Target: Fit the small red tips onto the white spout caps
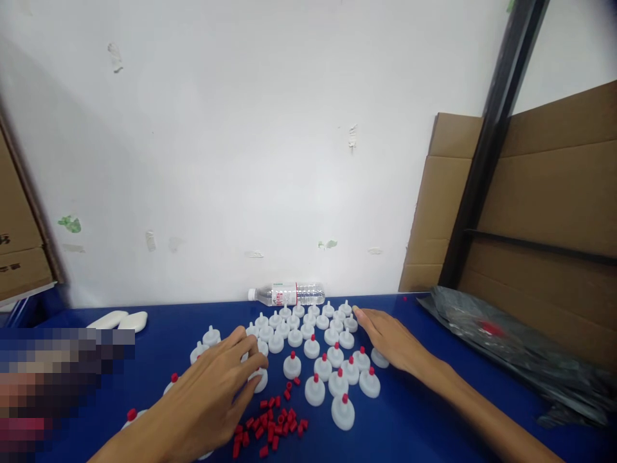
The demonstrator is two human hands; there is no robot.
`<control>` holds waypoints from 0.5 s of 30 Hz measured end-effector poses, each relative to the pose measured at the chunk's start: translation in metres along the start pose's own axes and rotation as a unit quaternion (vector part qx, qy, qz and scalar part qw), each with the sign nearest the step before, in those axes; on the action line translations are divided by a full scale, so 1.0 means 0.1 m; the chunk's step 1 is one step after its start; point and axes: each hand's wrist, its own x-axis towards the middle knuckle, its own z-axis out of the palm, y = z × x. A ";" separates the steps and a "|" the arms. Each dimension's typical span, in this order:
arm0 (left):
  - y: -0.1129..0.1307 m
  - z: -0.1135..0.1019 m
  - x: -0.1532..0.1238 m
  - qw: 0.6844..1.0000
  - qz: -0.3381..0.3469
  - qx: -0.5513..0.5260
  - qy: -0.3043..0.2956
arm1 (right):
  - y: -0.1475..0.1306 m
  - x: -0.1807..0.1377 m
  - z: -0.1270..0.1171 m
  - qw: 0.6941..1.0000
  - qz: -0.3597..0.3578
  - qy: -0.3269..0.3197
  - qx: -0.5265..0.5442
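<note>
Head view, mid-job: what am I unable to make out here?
1. Head view: the left hand covers several white caps; whether its grip holds one is hidden.
2. Head view: a pixelated patch at the left edge blurs whatever lies there.
3. Head view: the black bag hides its contents and is cut off by the right edge.
4. Head view: the water bottle label is too small to read.

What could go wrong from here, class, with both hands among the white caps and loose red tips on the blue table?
1. The left hand lies over closely packed white caps; a sweep could topple them.
2. The red tips sit in a loose pile beside that hand; a nudge might scatter them.
3. The water bottle lies on its side behind the caps and could roll into them.
</note>
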 end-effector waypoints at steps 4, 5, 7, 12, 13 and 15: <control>0.10 0.01 -0.04 1.000 0.016 -0.013 -0.020 | -0.02 -0.01 -0.03 1.000 -0.008 0.006 -0.022; 0.11 0.03 -0.04 0.999 0.016 -0.015 -0.025 | -0.04 -0.01 -0.04 0.999 -0.013 0.011 -0.030; 0.13 0.08 -0.05 0.999 0.012 -0.017 -0.036 | -0.07 -0.02 -0.06 0.998 -0.024 0.026 -0.049; 0.12 0.15 -0.01 0.998 0.011 -0.023 -0.053 | -0.15 -0.03 -0.09 0.993 -0.045 0.075 -0.086; 0.12 0.15 0.00 0.998 0.012 -0.024 -0.050 | -0.18 -0.04 -0.09 0.991 -0.049 0.083 -0.089; 0.12 0.15 0.01 0.999 0.015 -0.028 -0.038 | -0.24 -0.07 -0.11 0.989 -0.062 0.097 -0.091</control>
